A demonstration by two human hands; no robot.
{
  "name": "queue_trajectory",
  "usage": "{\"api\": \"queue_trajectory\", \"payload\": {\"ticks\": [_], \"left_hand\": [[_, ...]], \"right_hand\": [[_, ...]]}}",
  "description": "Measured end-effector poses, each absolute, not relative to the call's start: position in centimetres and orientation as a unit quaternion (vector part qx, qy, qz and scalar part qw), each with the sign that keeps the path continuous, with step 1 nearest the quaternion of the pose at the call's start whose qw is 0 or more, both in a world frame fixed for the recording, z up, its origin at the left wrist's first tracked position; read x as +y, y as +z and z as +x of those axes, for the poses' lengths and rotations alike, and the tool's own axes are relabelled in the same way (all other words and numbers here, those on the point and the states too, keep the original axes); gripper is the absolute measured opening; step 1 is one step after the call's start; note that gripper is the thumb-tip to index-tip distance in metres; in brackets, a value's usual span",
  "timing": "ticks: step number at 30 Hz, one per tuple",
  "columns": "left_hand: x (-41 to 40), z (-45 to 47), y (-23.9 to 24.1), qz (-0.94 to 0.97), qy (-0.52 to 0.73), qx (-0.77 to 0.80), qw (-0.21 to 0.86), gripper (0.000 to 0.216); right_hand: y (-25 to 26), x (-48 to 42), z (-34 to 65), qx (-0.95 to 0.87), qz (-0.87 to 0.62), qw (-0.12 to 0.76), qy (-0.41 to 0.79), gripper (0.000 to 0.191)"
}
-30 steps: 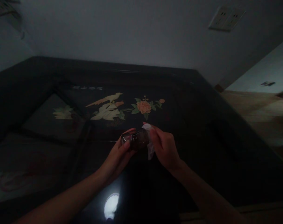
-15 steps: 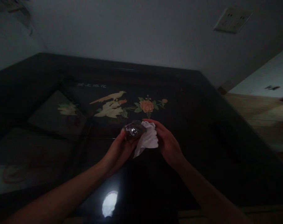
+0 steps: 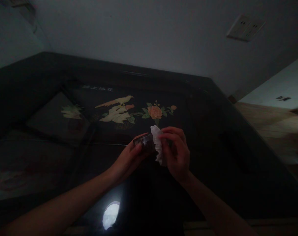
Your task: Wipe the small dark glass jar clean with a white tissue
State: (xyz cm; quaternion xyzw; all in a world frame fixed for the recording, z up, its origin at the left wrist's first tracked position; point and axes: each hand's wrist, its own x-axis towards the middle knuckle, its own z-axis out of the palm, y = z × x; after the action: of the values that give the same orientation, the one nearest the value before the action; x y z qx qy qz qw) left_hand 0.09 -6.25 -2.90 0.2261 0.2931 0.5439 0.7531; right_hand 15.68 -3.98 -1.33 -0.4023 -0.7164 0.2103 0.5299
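Glossy container (image 3: 145, 142), dark and hard to make out, is held above the black desk (image 3: 203, 164), its left end gripped between the left hand's (image 3: 126, 160) thumb and fingers. It looks rigid, light, slippery and perhaps breakable; its sides seem the best hold. At its right end, the right hand (image 3: 177, 152) pinches a crumpled white tissue (image 3: 156, 139), likely soft and easily torn. Beyond are the desk's bird picture (image 3: 118, 114) and flower picture (image 3: 155, 112), then a wall (image 3: 139, 36) with sockets (image 3: 246, 28).

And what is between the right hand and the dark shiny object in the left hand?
In the head view, a white tissue, held by the right hand, lies between it and the dark shiny object in the left hand.
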Motion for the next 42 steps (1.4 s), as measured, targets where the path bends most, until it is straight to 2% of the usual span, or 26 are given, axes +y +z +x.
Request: {"api": "queue_trajectory", "payload": {"ticks": [4, 10, 17, 22, 26, 37, 42], "left_hand": [[-6.5, 0.1, -3.3, 0.231, 0.537, 0.320, 0.745, 0.050], [-6.4, 0.1, -3.8, 0.234, 0.542, 0.324, 0.739, 0.048], [-6.1, 0.2, -3.1, 0.200, 0.537, 0.311, 0.758, 0.047], [-6.0, 0.0, -2.9, 0.215, 0.524, 0.301, 0.767, 0.043], [-6.1, 0.0, -3.0, 0.206, 0.522, 0.314, 0.766, 0.049], [-6.0, -0.2, -2.7, 0.249, 0.519, 0.328, 0.749, 0.064], [-6.0, 0.0, -2.3, 0.265, 0.514, 0.354, 0.735, 0.066]], "right_hand": [[-1.6, -4.2, 15.4, -0.752, -0.364, 0.485, 0.259, 0.035], [-2.7, -4.1, 14.8, -0.754, -0.348, 0.458, 0.317, 0.047], [-3.3, -3.9, 14.8, -0.705, -0.397, 0.466, 0.359, 0.043], [-2.9, -3.9, 14.8, -0.696, -0.412, 0.479, 0.341, 0.036], [-2.3, -3.8, 15.0, -0.694, -0.416, 0.471, 0.350, 0.032], [-2.3, -3.9, 14.6, -0.641, -0.419, 0.465, 0.445, 0.038], [-2.0, -4.2, 14.5, -0.638, -0.419, 0.475, 0.438, 0.040]]}}
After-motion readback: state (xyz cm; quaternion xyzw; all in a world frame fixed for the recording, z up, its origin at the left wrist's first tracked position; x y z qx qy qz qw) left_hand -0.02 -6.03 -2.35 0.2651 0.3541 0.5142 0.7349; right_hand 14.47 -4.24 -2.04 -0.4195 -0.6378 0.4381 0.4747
